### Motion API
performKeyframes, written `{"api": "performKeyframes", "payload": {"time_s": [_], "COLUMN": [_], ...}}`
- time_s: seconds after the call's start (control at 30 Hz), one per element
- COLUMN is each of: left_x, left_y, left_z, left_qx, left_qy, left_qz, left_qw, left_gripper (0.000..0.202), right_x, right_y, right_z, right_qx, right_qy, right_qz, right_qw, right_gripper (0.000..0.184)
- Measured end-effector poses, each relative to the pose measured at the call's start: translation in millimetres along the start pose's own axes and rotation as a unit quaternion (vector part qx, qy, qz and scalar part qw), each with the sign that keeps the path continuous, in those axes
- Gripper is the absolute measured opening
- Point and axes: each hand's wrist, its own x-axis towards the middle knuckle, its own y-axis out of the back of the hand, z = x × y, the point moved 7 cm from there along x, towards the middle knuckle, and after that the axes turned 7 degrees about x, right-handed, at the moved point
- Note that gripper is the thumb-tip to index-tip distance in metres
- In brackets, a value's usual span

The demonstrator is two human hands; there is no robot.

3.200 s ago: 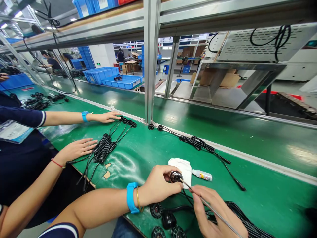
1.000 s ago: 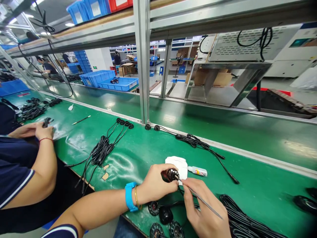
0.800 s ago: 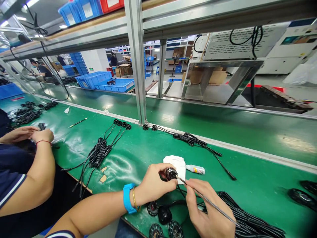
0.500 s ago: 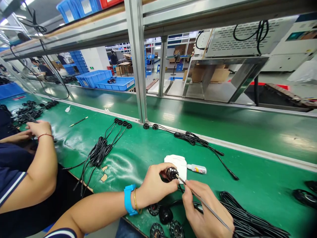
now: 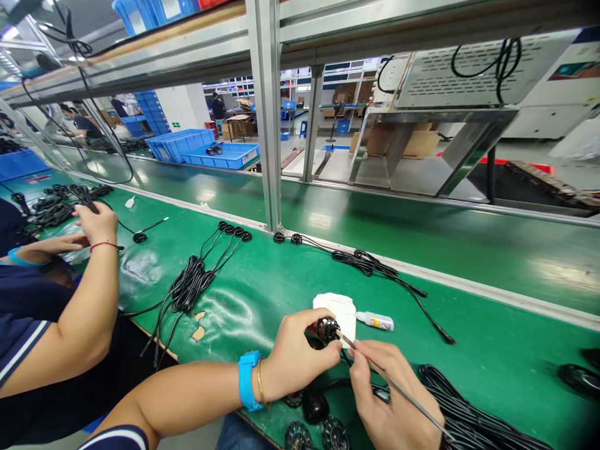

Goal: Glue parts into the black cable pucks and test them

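Pinching a round black cable connector (image 5: pixel 327 329) in the fingers and thumb of your left hand (image 5: pixel 300 361), you rest that forearm low across the bench, with a blue wristband (image 5: pixel 248 380) and a gold bangle (image 5: pixel 260 387) on the wrist. Your right hand (image 5: pixel 394 394) comes in from the lower right, holding a thin steel probe (image 5: pixel 412 401) like a pen, its tip at the connector's face. Your hands are close together, each closed on its own piece. Just behind the connector lies a white cloth (image 5: pixel 334 314), with a small squeeze bottle (image 5: pixel 375 321) beside it. Black disc-shaped parts (image 5: pixel 315 406) sit below your hands, and coiled black cable (image 5: pixel 469 400) lies to the right. Farther left on the green conveyor belt (image 5: pixel 497 331), a co-worker's arm (image 5: pixel 89 294) reaches past a bundled black cable (image 5: pixel 187 284).
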Motion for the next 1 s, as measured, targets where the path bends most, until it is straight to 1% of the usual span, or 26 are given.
{"api": "performKeyframes", "payload": {"time_s": [0.07, 0.17, 0.23, 0.3, 0.37, 0.53, 0.77, 1.0], "left_x": [0, 2, 3, 4, 5, 5, 5, 3], "left_y": [0.2, -0.9, -3.8, -7.9, -10.0, -9.7, -5.9, -5.9], "left_z": [0, -1, -2, -4, -5, -5, -3, 0], "left_qx": [0.013, 0.027, 0.006, -0.036, -0.065, -0.079, -0.065, -0.031], "left_qy": [-0.003, -0.010, -0.005, 0.011, 0.024, 0.024, 0.029, 0.004], "left_qz": [-0.004, -0.014, -0.033, -0.059, -0.071, -0.063, -0.050, -0.051], "left_qw": [1.000, 0.999, 0.999, 0.998, 0.995, 0.995, 0.996, 0.998], "left_gripper": [0.028, 0.029, 0.027, 0.026, 0.027, 0.025, 0.030, 0.024], "right_x": [2, 4, 4, 4, 4, 3, -1, 2], "right_y": [-1, -2, -3, 0, 5, 12, 7, 2], "right_z": [1, 0, -1, -2, -4, -7, 0, -4], "right_qx": [0.023, 0.023, 0.011, -0.004, -0.015, -0.035, -0.035, -0.026], "right_qy": [0.007, 0.019, 0.023, 0.026, 0.031, 0.031, 0.019, 0.026], "right_qz": [-0.009, -0.027, -0.034, -0.024, -0.008, 0.018, 0.006, -0.012], "right_qw": [1.000, 0.999, 0.999, 0.999, 0.999, 0.999, 0.999, 0.999], "right_gripper": [0.010, 0.010, 0.010, 0.009, 0.009, 0.007, 0.005, 0.006]}}
